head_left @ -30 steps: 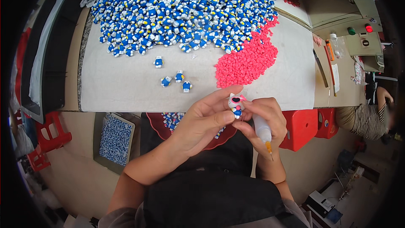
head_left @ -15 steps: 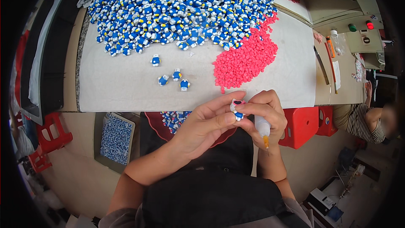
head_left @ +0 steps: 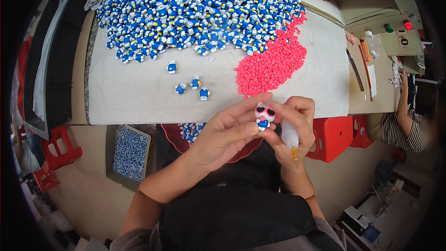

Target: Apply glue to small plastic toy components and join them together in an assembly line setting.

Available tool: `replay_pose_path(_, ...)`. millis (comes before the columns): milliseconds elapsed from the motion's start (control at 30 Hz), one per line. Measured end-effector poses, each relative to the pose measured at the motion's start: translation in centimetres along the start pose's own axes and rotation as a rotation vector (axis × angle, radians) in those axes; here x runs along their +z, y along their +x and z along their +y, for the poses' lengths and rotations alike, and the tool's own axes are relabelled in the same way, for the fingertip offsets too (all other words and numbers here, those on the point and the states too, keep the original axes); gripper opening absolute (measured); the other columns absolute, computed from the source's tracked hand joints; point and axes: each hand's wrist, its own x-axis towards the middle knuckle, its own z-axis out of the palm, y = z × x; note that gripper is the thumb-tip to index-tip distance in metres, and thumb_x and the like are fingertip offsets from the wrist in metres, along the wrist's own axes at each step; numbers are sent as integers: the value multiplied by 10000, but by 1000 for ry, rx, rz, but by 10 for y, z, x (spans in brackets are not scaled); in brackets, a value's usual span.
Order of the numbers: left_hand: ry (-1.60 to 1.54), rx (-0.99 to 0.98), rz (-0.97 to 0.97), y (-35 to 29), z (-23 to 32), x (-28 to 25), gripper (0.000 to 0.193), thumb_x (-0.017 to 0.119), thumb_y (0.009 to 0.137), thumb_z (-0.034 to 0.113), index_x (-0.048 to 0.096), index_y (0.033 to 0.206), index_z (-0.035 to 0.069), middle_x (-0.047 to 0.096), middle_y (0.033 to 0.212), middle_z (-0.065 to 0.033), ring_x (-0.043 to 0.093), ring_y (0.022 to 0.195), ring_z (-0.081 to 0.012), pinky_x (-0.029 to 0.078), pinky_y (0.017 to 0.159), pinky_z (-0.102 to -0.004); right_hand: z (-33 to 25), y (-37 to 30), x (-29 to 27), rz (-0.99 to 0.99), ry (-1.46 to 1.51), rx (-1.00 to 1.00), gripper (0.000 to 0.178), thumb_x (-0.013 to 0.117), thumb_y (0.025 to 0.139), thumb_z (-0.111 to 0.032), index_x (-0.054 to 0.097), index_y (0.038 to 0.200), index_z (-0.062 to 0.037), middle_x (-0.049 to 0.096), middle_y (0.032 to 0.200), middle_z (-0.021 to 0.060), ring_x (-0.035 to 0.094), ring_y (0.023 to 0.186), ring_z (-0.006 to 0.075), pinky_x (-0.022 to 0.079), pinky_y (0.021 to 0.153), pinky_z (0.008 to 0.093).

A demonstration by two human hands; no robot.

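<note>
My left hand (head_left: 218, 135) pinches a small cat figurine (head_left: 264, 123) between thumb and fingers, just off the table's near edge. It has a white head, pink-rimmed dark glasses, a pink spot below them and a blue body. Close against its right side are the fingertips of my right hand (head_left: 301, 123); whether they touch it I cannot tell. Tucked in that hand is a white squeeze bottle (head_left: 290, 138) with an amber needle tip pointing down toward me. Several headless blue-and-white figurine bodies (head_left: 195, 82) lie apart on the white table sheet (head_left: 139, 88).
A large heap of blue-and-white bodies (head_left: 200, 14) covers the far table, beside a pile of small pink pieces (head_left: 272, 67). Below the edge sit a red basin (head_left: 174, 135) and a bin of parts (head_left: 129, 153). Red stools (head_left: 331, 139) stand right; a person (head_left: 399, 130) works beyond.
The cat's face, partly covered by my right fingers before, now shows fully, as those fingers have shifted to its right side. At the far right, the other person's arm has moved toward their table.
</note>
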Motion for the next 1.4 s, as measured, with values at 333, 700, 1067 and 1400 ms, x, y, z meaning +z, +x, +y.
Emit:
replay_pose_path(333, -20, -33, 49, 1, 4, 0, 433, 467, 830, 53, 332, 1238, -4, 496, 1103, -106, 486, 1015, -147, 384, 878, -288, 5, 2, -7, -138, -35, -72, 302, 688, 653, -89, 593, 932, -24, 539, 965, 122, 544, 622, 117, 457, 490, 208)
replay_pose_path(700, 324, 47, 159, 0, 5, 3, 349, 488, 814, 52, 447, 1154, -20, 539, 1023, -76, 516, 902, -95, 422, 786, -226, 3, 2, -3, -134, -105, -146, 260, 663, 662, -111, 599, 900, -28, 576, 903, 103, 544, 650, 170, 443, 508, 234)
replay_pose_path(1067, 314, 64, 89, -5, -1, -1, 355, 481, 816, 46, 436, 1163, -16, 553, 987, -82, 534, 873, -100, 437, 766, -224, -1, -6, -3, -100, -129, -181, 267, 661, 637, -93, 610, 892, -35, 588, 890, 97, 535, 614, 177, 418, 501, 241)
replay_pose_path(1400, 239, 6, 52, 9, 3, -4, 358, 480, 828, 89, 422, 1164, -19, 544, 1007, -103, 539, 904, -135, 439, 781, -256, 8, 2, -7, -57, -97, -199, 269, 661, 643, -103, 606, 895, -26, 586, 897, 99, 539, 623, 183, 435, 522, 253)
